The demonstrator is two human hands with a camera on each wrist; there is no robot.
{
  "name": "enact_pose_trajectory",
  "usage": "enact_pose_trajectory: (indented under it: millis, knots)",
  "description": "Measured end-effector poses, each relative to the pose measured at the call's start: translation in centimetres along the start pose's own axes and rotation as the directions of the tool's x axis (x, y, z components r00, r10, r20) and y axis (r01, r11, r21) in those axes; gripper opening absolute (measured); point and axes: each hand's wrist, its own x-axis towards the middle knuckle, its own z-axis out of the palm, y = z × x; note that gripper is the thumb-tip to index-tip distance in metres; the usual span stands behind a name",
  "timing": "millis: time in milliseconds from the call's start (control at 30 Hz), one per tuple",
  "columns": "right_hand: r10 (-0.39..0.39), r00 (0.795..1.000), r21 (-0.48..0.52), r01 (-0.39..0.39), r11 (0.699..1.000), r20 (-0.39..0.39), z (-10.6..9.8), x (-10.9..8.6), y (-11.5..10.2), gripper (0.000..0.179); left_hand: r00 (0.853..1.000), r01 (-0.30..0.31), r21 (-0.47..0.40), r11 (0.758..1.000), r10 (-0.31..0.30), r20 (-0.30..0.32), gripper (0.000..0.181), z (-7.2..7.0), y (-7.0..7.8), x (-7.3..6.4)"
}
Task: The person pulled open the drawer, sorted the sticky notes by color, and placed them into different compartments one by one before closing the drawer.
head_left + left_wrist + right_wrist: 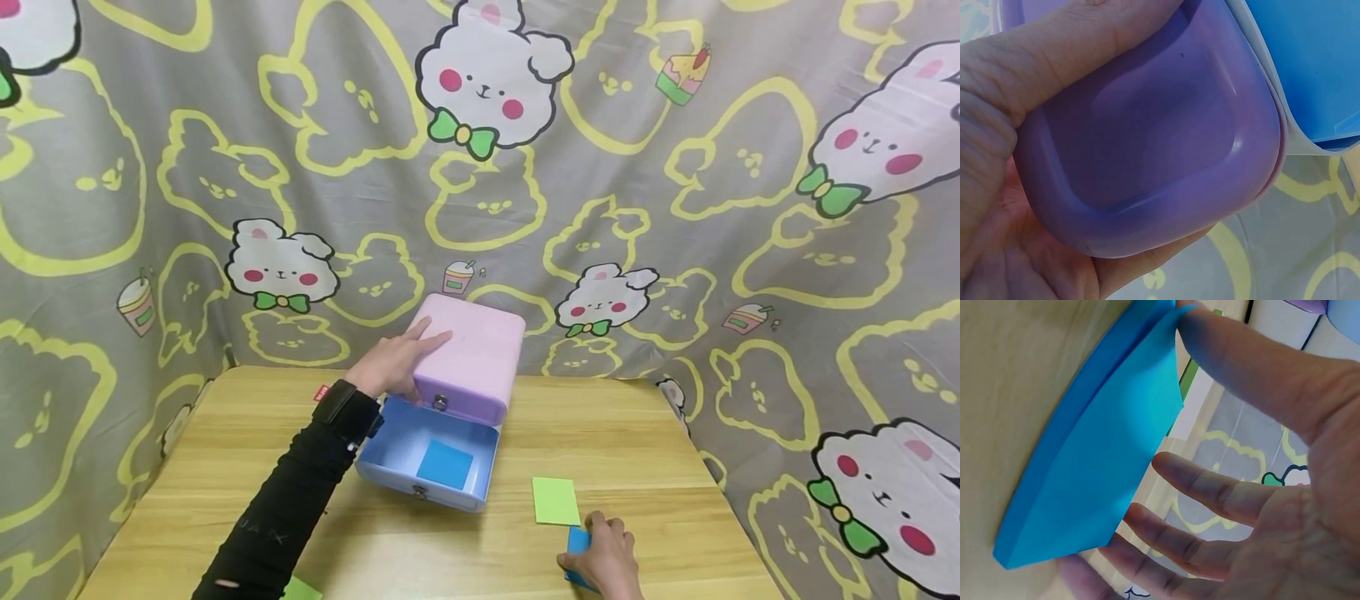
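Observation:
A two-tone box stands mid-table, its pink-purple upper part (468, 350) above a light-blue open compartment (420, 492), each with a metal latch. My left hand (393, 364) grips the upper part at its left side, thumb on the front and fingers over the top; up close the purple corner (1154, 144) lies between thumb and fingers. Inside the blue compartment lies a blue square note (446, 464). Low on the right, my right hand (609, 557) pinches a blue sticky-note pad (1104, 450), thumb at one end and fingertips along its far edge; its upper sheets bow away from the rest.
A lime-green note pad (555, 500) lies just beyond my right hand. Another green piece (302, 590) shows beside my left forearm at the bottom edge. A small red tag (320, 392) is left of the box. A patterned curtain (360, 208) rises behind the wooden table (637, 442).

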Motion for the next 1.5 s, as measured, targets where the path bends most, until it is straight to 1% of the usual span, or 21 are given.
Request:
enact_pose_trajectory:
  millis: [67,133,267,367,500,633,733,767,833,967,1067,1200,1400,1467,1500]
  knots:
    - [0.002,1.0,0.018,-0.002,1.0,-0.009,0.1,0.1,0.1,0.077,1.0,0.003,-0.003,1.0,-0.003,-0.001,0.123,0.0,0.0,0.0]
    - [0.016,1.0,0.036,-0.016,0.999,-0.015,0.2,0.2,0.2,0.081,1.0,0.005,-0.005,1.0,-0.005,-0.003,0.123,-0.1,0.0,0.1]
    - [0.066,0.997,0.053,-0.064,0.997,-0.027,0.3,0.5,0.5,0.099,1.0,0.002,-0.005,1.0,-0.002,-0.006,0.124,0.0,0.0,0.1]
    - [0.088,0.995,0.054,-0.086,0.995,-0.038,0.3,0.5,0.7,0.108,1.0,-0.003,-0.006,1.0,0.003,-0.005,0.124,0.0,0.1,0.2]
    - [0.111,0.993,0.077,-0.108,0.991,-0.029,0.5,0.7,0.7,0.111,1.0,0.006,-0.012,1.0,-0.006,-0.001,0.124,0.0,0.1,0.1]
    - [0.143,0.99,0.114,-0.143,0.983,0.005,0.3,0.7,0.7,0.109,1.0,0.017,-0.02,1.0,-0.016,0.006,0.124,0.1,0.1,0.2]
    - [0.16,0.987,0.128,-0.161,0.979,0.021,-0.1,0.7,1.0,0.103,1.0,0.013,-0.025,1.0,-0.013,0.008,0.123,0.2,0.1,0.2]
    - [0.165,0.986,0.134,-0.166,0.977,0.023,-0.3,0.7,1.1,0.098,1.0,0.014,-0.027,1.0,-0.014,0.009,0.123,0.2,0.1,0.2]
    - [0.166,0.986,0.164,-0.167,0.972,0.018,-0.6,0.8,1.2,0.083,1.0,0.015,-0.026,1.0,-0.015,0.005,0.123,0.2,0.2,0.1]
    - [0.141,0.99,0.272,-0.131,0.953,-0.017,-1.1,0.8,1.2,0.052,1.0,0.017,-0.017,1.0,-0.017,0.001,0.123,0.0,0.2,0.0]
    - [0.127,0.991,0.339,-0.109,0.934,-0.031,-1.4,0.6,1.3,0.04,1.0,0.02,-0.016,1.0,-0.02,0.005,0.123,0.0,0.2,0.1]
    - [0.143,0.99,0.398,-0.127,0.909,-0.01,-1.8,0.4,1.5,0.036,1.0,0.025,-0.021,0.999,-0.024,0.011,0.123,0.0,0.2,0.1]
    - [0.146,0.989,0.479,-0.132,0.868,0.008,-2.7,0.3,1.7,0.038,1.0,0.021,-0.022,1.0,-0.02,0.014,0.123,-0.1,0.3,0.1]
    - [0.148,0.989,0.514,-0.134,0.847,0.014,-3.2,0.3,1.8,0.04,1.0,0.017,-0.024,1.0,-0.017,0.012,0.122,-0.1,0.3,0.1]
    - [0.157,0.987,0.539,-0.142,0.831,0.019,-3.5,0.2,1.8,0.041,1.0,0.015,-0.025,1.0,-0.014,0.012,0.122,-0.1,0.2,0.1]
